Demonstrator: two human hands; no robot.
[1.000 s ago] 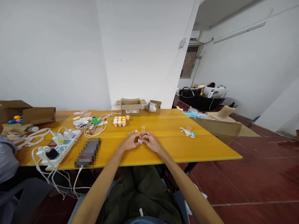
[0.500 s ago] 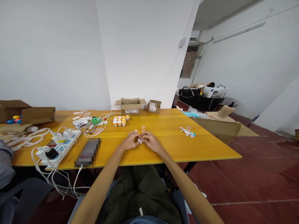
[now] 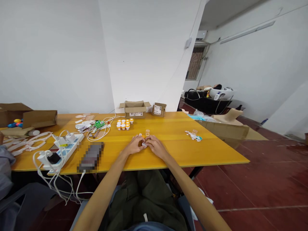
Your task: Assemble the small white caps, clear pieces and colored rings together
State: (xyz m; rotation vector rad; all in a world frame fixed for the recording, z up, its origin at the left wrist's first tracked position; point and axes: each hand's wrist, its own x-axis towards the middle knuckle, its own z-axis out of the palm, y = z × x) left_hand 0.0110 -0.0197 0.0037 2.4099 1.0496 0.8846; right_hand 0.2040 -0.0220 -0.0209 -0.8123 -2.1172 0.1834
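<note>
My left hand (image 3: pixel 134 145) and my right hand (image 3: pixel 155 145) meet over the near middle of the table. Their fingers are closed around a small whitish, partly clear piece (image 3: pixel 144 144); its kind is too small to make out. Just beyond my fingertips, a clear plastic cup (image 3: pixel 147 132) stands on the table. An orange item (image 3: pixel 142 136) beside it is partly hidden by my left hand. Farther back on the left, several small white jars with orange lids (image 3: pixel 123 125) stand grouped together.
An open cardboard box (image 3: pixel 135 110) and a smaller box (image 3: pixel 159 109) stand against the wall. White and teal pieces (image 3: pixel 193 136) lie to the right. A phone (image 3: pixel 90 156), a power strip (image 3: pixel 67 149) and tangled cables occupy the left. Another person's sleeve (image 3: pixel 6 168) shows at far left.
Both hands stay in nearly the same place, with the small whitish piece still between the fingers. The view shifts very slightly.
</note>
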